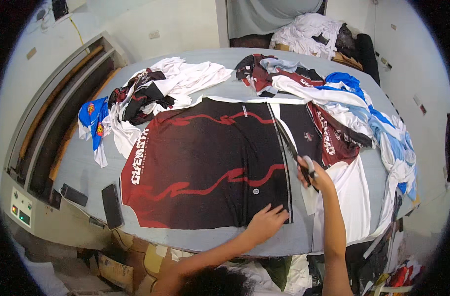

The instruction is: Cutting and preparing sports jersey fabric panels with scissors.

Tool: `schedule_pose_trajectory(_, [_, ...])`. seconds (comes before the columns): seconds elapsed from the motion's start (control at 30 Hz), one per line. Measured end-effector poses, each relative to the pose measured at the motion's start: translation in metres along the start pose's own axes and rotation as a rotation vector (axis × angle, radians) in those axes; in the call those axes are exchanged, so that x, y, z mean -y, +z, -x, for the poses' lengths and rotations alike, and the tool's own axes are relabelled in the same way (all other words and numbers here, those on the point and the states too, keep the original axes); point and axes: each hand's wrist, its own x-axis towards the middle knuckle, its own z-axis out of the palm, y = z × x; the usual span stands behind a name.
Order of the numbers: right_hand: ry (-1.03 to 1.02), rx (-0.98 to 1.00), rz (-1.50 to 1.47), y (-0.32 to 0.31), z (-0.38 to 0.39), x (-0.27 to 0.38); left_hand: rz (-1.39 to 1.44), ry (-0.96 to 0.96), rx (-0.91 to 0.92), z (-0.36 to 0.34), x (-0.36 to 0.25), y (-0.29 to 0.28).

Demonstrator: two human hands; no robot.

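A black and dark red printed fabric panel (205,163) with wavy red bands lies flat across the middle of the table. My left hand (268,222) rests on its lower right corner, fingers stretched out. In my right hand (314,176) are scissors (308,167) with dark handles, my fingers closed round them. Their long blades point away from me along the panel's right edge, beside a white fabric strip (286,121). Right of the blades lies another black and red printed piece (328,133), partly folded, with white cloth (353,197) below it.
The grey table (185,239) holds a heap of white and printed cloth (185,79) at far left, and blue and white fabric (382,118) at right. A black phone (112,206) and dark box (74,195) lie at the left edge, near a roller machine (62,113).
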Motion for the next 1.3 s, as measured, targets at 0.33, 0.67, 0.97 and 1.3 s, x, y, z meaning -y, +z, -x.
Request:
schedule_pose_trajectory(0.33, [-0.12, -0.168, -0.126, -0.014, 0.093, -0.058, -0.189, 0.002, -0.003, 0.007, 0.003, -0.02])
schedule_pose_trajectory(0.67, [-0.175, -0.265, -0.061, -0.028, 0.177, -0.075, 0.067, -0.086, 0.192, 0.063, -0.093, -0.033])
schedule_pose_trajectory(0.97, [-0.152, -0.259, -0.059, -0.033, 0.178, -0.074, 0.273, 0.041, -0.162, -0.143, 0.098, -0.025])
schedule_pose_trajectory(1.3, [-0.08, -0.356, -0.107, -0.028, 0.18, -0.072, -0.279, -0.62, -0.265, -0.242, 0.256, -0.016])
